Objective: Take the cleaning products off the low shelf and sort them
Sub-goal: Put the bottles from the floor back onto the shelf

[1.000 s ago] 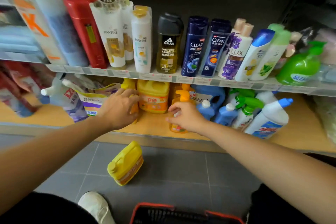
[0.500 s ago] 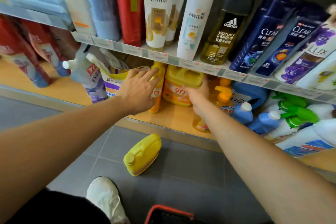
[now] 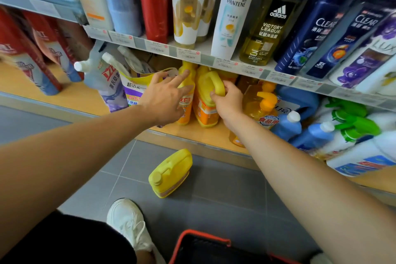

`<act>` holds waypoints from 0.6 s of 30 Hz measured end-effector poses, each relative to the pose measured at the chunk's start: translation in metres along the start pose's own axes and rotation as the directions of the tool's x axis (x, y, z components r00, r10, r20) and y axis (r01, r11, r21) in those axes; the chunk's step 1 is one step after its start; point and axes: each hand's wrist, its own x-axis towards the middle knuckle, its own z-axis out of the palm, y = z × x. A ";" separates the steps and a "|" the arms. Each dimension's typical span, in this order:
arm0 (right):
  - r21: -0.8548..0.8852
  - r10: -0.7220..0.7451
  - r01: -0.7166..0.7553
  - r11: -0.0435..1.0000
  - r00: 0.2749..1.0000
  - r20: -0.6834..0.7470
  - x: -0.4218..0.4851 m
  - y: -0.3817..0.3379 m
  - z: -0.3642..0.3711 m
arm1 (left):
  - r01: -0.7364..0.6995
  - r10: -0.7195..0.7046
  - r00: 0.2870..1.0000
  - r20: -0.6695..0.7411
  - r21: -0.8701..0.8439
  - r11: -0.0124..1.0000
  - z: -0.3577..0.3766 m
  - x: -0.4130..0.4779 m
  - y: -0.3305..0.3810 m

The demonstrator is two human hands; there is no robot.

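One jug [image 3: 205, 103], close under shelf edge [image 3: 188, 55]: right hand [image 3: 228, 104] grips it, left hand [image 3: 163, 97] splayed.

On the low shelf [image 3: 214, 137] the handled jug [image 3: 205, 109] stands at twelve o'clock, slim bottle [image 3: 189, 100] touching its left, pouches [image 3: 107, 79] at ten, pump bottle [image 3: 260, 107] at one. Before it, a fallen jug [image 3: 173, 171] (on its side); shoe [image 3: 128, 223] at seven, basket [image 3: 205, 234] at six.

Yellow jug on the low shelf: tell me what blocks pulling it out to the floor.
Nothing visible does. The right hand grips the jug by its handle, and the shelf ahead of it is bare. The price rail sits just above, so pull forward, not up.
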 end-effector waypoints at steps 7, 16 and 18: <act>-0.037 0.091 -0.087 0.996 0.991 0.100 -0.011 -0.004 -0.022 | -0.012 0.013 0.999 0.044 -0.028 1.000 -0.006 0.005 0.008; -0.040 -0.065 0.073 0.997 0.984 0.167 -0.059 -0.012 -0.087 | 0.142 -0.174 0.985 0.013 -0.634 0.760 -0.026 -0.006 0.033; -0.042 -0.104 0.116 0.992 0.969 0.222 -0.068 -0.019 -0.110 | 0.193 -0.191 0.977 0.097 -0.789 0.584 -0.037 -0.011 0.045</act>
